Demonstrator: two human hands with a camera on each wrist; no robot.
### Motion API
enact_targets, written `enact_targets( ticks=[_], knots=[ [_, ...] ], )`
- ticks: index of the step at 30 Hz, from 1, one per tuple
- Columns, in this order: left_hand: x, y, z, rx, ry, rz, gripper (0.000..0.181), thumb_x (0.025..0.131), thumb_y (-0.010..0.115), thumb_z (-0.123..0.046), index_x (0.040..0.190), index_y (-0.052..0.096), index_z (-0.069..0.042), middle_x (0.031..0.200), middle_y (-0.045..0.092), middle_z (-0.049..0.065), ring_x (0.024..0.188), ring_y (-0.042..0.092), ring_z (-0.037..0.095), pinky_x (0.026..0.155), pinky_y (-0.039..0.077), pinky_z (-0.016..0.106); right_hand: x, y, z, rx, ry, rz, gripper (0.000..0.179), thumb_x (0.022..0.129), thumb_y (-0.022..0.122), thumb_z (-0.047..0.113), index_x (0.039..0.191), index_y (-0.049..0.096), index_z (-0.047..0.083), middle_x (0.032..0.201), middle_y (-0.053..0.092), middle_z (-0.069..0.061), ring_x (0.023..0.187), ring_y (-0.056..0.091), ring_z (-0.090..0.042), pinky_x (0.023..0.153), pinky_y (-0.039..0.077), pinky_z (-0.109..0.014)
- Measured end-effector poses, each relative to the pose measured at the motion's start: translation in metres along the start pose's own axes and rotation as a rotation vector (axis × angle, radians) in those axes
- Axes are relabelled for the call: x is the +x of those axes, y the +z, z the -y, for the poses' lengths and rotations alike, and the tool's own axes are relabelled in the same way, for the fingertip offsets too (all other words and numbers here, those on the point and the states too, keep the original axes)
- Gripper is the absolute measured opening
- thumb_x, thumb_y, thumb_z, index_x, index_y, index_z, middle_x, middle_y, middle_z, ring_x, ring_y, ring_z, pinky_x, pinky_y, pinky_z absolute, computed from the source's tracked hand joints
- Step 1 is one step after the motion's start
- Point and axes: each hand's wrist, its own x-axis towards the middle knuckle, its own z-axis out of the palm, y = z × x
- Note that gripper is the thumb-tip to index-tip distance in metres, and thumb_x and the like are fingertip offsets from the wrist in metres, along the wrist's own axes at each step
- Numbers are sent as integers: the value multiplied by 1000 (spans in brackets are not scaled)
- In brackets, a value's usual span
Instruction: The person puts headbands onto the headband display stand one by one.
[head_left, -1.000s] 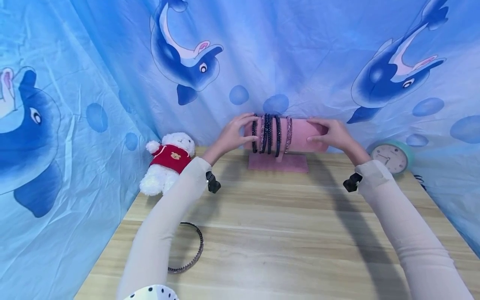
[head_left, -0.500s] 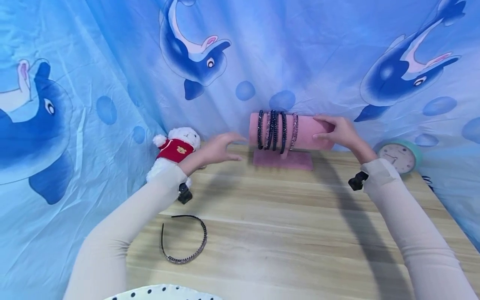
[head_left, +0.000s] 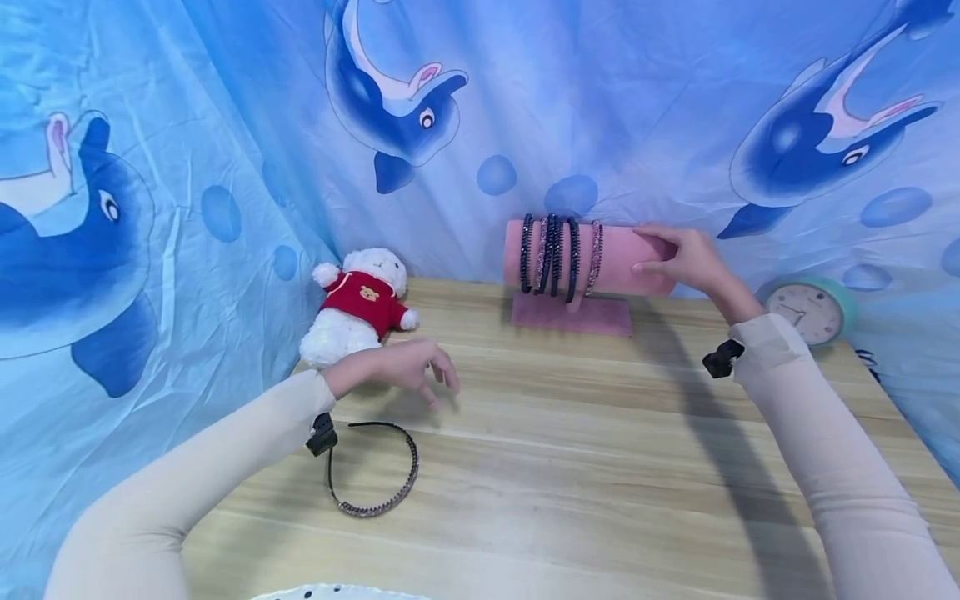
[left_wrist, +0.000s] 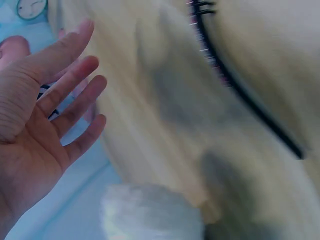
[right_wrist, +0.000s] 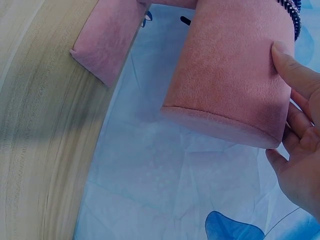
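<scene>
A pink velvet display stand (head_left: 622, 258) with a horizontal roll stands at the back of the table. Several dark and pinkish beaded headbands (head_left: 573, 260) hang around the left half of its roll. My right hand (head_left: 693, 262) grips the right end of the roll, thumb in front; the right wrist view shows the thumb (right_wrist: 295, 70) against the velvet. My left hand (head_left: 412, 367) hovers over the table with relaxed fingers and holds nothing. Below it, one loose beaded headband (head_left: 414, 475) lies on the wood; in the left wrist view this headband (left_wrist: 235, 85) is apart from the fingers.
A white plush bear (head_left: 360, 300) in a red shirt sits at the back left, close to my left hand. A mint-green clock (head_left: 810, 310) stands at the back right. Blue dolphin-print cloth (head_left: 600, 100) hangs around the wooden table (head_left: 570, 467).
My left hand has let go of the roll's left end and moved left and down toward the loose headband. The right hand keeps its grip on the roll.
</scene>
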Motion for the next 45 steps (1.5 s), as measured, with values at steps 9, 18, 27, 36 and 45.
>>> enact_targets(
  ticks=[9,18,27,36,45],
  knots=[
    [-23,29,10,-76,-47,94,29,70,90,-5,97,81,-9,98,75,4,96,67,24,92,58,39,-1,-3,-1,-7,-16,-16,68,83,86,21,144,59,11,154,48,-22,146,38,-47,124,28,-59],
    [-28,41,17,-26,-21,21,21,73,89,-10,92,82,-14,94,72,-1,89,65,15,81,56,24,-3,-5,-1,7,-3,-21,67,83,86,19,144,58,10,154,48,-22,146,38,-46,124,29,-59],
    [-19,47,23,-34,9,-65,15,86,80,-9,101,80,-12,94,72,0,89,69,7,85,60,23,-1,-6,0,5,10,-19,68,84,86,21,145,58,12,155,47,-21,147,37,-45,124,28,-58],
    [-12,49,22,-18,-7,-59,23,82,82,-8,103,80,-15,98,69,-2,93,67,9,88,59,22,-2,-4,-4,3,19,-8,68,85,85,23,146,57,13,156,46,-20,148,36,-44,124,28,-59],
    [-11,53,20,-9,-7,-83,15,83,81,-5,95,82,-14,92,69,-2,85,66,9,79,59,22,-2,0,-1,32,36,9,68,85,84,22,147,56,13,157,45,-20,148,36,-44,123,30,-59]
  ],
)
